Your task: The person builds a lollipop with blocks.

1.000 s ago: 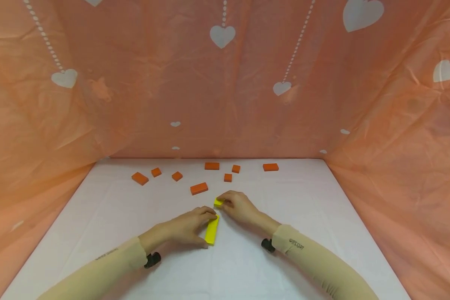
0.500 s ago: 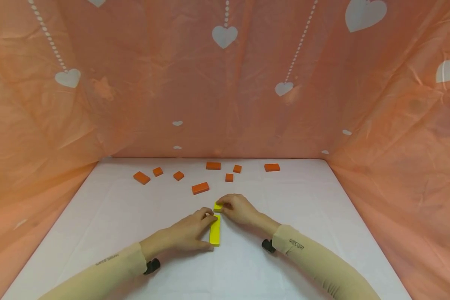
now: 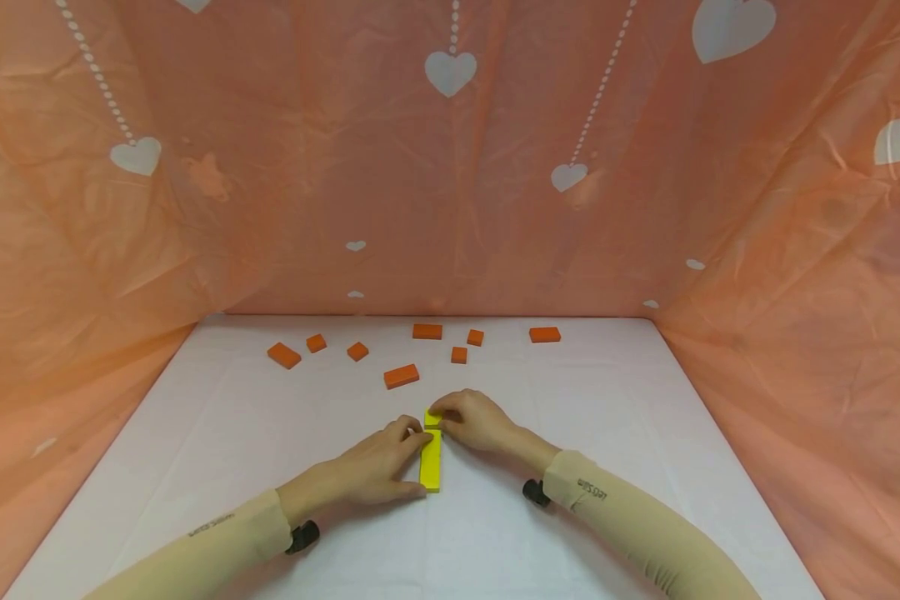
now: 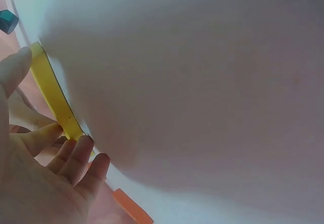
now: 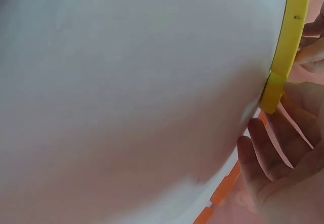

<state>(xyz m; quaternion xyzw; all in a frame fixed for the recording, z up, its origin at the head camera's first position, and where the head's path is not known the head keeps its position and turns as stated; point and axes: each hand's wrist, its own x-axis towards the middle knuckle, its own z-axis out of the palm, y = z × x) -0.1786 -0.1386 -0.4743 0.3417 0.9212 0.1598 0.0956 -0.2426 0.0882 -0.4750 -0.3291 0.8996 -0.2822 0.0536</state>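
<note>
A long yellow block (image 3: 431,463) lies on the white tabletop, pointing away from me. My left hand (image 3: 371,462) grips it by its ends, thumb at the near end and fingertips at the far end. At that far end sits a small yellow block (image 3: 432,418), pinched by the thumb and fingers of my right hand (image 3: 476,421), which partly cover it. In the right wrist view the small block (image 5: 273,92) meets the end of the long block (image 5: 292,26), the two running in one line.
Beyond my hands lie several orange blocks: an oblong one (image 3: 401,377) closest, a small one (image 3: 459,356) to its right, others (image 3: 284,356) further left. A far oblong (image 3: 545,335) lies at right. Orange heart-patterned cloth (image 3: 450,208) encloses the table.
My right hand has brought the small yellow block nearer, up to the long block's far end. The long block has turned straighter under my left hand and shifted slightly right.
</note>
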